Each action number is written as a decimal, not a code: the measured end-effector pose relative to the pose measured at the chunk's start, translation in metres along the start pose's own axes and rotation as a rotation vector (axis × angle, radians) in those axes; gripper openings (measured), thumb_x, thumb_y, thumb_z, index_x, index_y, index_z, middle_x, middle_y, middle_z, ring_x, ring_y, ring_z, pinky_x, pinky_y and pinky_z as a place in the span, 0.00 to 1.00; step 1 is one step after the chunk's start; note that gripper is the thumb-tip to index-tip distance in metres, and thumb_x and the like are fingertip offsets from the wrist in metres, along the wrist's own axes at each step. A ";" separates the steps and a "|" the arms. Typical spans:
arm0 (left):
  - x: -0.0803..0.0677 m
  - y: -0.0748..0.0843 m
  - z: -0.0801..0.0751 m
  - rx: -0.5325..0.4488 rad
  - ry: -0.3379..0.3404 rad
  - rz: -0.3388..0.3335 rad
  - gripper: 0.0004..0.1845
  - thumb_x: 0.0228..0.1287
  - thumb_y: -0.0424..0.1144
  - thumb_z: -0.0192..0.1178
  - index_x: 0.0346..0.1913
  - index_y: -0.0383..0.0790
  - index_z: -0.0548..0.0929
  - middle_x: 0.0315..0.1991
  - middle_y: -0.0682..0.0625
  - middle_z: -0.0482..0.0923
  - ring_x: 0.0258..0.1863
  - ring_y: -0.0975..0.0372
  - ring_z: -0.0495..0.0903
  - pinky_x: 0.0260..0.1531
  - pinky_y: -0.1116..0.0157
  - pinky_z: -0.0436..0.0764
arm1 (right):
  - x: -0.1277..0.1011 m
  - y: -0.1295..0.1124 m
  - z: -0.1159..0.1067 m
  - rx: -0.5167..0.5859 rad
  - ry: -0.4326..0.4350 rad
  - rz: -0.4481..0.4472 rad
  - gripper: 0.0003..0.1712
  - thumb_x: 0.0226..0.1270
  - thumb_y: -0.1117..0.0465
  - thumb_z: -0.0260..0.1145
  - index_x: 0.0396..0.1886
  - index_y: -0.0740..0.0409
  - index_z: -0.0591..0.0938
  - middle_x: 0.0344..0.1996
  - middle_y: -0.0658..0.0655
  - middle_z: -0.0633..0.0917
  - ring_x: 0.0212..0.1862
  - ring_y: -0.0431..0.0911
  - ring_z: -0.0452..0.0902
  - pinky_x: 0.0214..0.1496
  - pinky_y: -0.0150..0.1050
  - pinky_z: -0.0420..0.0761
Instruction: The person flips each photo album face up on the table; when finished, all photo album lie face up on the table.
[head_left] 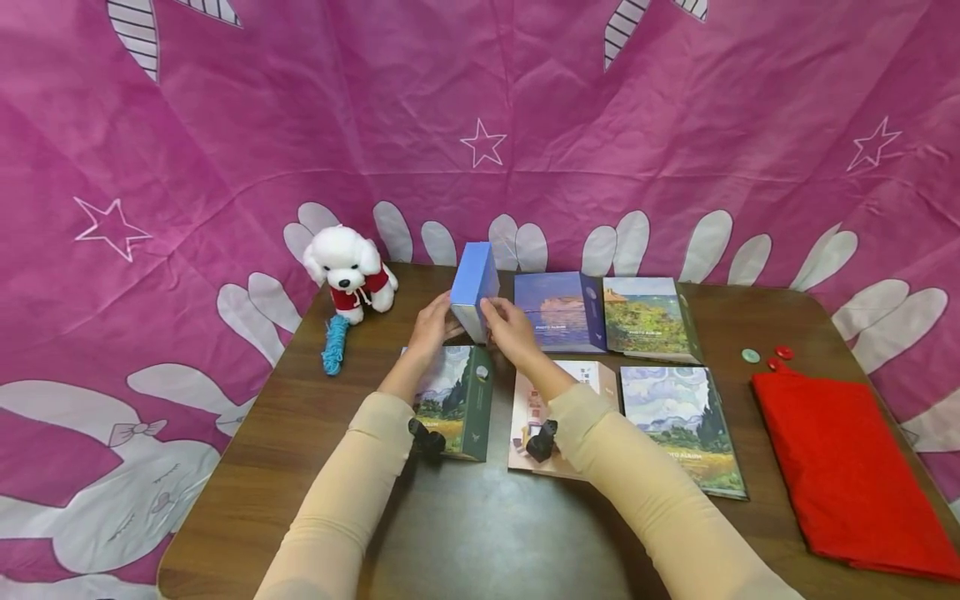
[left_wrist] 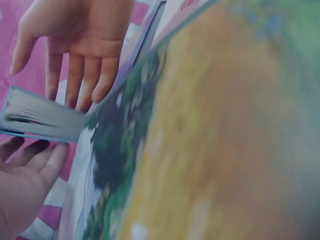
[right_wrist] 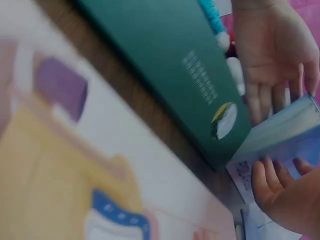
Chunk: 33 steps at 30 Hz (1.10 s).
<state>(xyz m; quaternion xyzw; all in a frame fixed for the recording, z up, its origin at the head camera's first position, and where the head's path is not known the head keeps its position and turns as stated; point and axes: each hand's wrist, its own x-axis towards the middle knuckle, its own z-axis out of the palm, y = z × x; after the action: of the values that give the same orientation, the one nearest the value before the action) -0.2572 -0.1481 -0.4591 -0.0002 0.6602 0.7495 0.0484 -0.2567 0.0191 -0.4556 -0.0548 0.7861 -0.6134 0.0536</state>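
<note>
The left hand (head_left: 435, 327) and right hand (head_left: 513, 332) hold a blue album (head_left: 467, 287) on edge between them, 1 hand per side, their fingers nearly straight and only slightly bent against its covers. Nearer the person than the left fingers lies a green-spined photo album (head_left: 477, 408); right of the right fingers, a purple photo album (head_left: 551, 310); well left of the left fingers, a white toy dog (head_left: 347, 265) and blue yarn (head_left: 334, 343) on the counter (head_left: 285, 467).

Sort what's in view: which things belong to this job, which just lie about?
Likely the job: blue book, between left hand and right hand; five albums on the table.
Seemingly lying about: toy dog, blue yarn, red cloth, green disc, red discs.
</note>
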 end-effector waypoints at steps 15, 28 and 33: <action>-0.007 -0.007 -0.033 0.291 0.361 -0.002 0.25 0.78 0.43 0.52 0.69 0.31 0.74 0.67 0.38 0.75 0.66 0.50 0.72 0.68 0.56 0.70 | -0.003 0.012 -0.002 -0.134 -0.205 -0.038 0.31 0.78 0.44 0.57 0.72 0.56 0.72 0.70 0.62 0.73 0.72 0.56 0.67 0.71 0.52 0.70; -0.012 0.008 0.002 0.440 0.219 0.125 0.27 0.78 0.50 0.53 0.71 0.39 0.74 0.69 0.38 0.71 0.70 0.48 0.70 0.70 0.54 0.69 | -0.003 0.012 -0.030 -0.121 -0.005 -0.103 0.35 0.78 0.48 0.59 0.75 0.61 0.66 0.69 0.66 0.73 0.71 0.56 0.68 0.73 0.49 0.68; -0.012 0.008 0.023 0.450 0.175 0.149 0.26 0.77 0.51 0.52 0.70 0.42 0.75 0.69 0.38 0.72 0.69 0.47 0.70 0.69 0.53 0.69 | -0.005 0.009 -0.053 -0.095 0.055 -0.099 0.36 0.78 0.47 0.59 0.76 0.61 0.64 0.71 0.65 0.71 0.73 0.55 0.65 0.74 0.47 0.67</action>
<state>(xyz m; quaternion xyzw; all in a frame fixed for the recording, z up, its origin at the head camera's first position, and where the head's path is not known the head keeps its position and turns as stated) -0.2447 -0.1269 -0.4475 -0.0057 0.8103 0.5823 -0.0656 -0.2604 0.0731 -0.4516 -0.0792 0.8117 -0.5786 -0.0008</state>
